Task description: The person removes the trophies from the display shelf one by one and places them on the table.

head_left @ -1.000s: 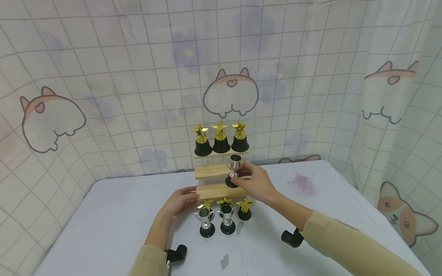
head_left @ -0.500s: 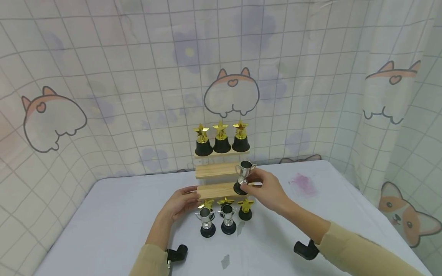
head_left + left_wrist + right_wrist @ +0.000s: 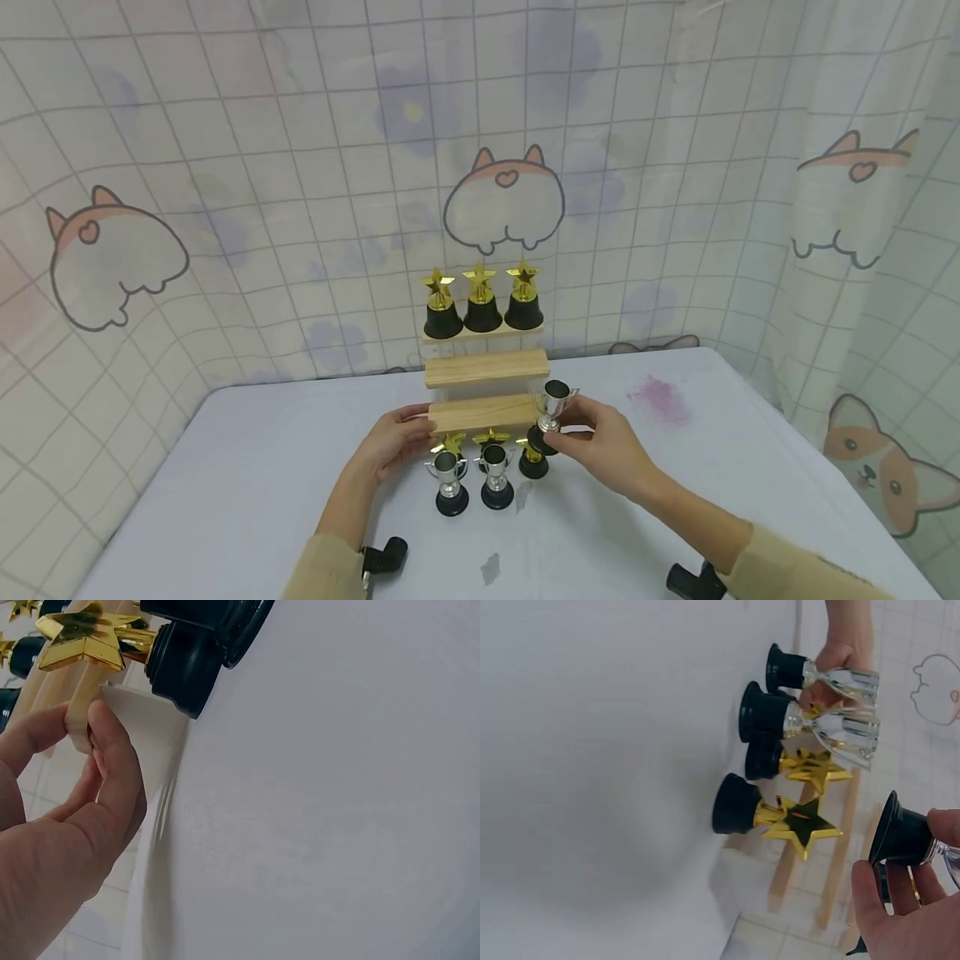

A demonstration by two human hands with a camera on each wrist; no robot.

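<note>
On the left I saw the left hand (image 3: pixel 392 443) pinch the end of the bottom board (image 3: pixel 480 414). Three gold stars (image 3: pixel 482 312) topped the rack (image 3: pixel 487 369); below, two silver cups (image 3: pixel 450 483) stood on the table (image 3: pixel 262 475) before three smaller stars (image 3: pixel 534 467). Rightmost, the right hand (image 3: pixel 609 450) gripped a third cup (image 3: pixel 552 407) by its black base, aloft near the board's right end.

Mirror-bright cup (image 3: pixel 553 407), dull wooden shelf (image 3: pixel 480 412) in my grip
The cup I hold looks like polished metal on a smooth, black, plastic-looking base (image 3: pixel 904 836); the shelf I pinch shows matt grain. Gold stars (image 3: pixel 804 823) gleam glossy, metal or plastic I can't tell; the tablecloth (image 3: pixel 247 467) is matt, my sleeves (image 3: pixel 783 568) dull cloth.
</note>
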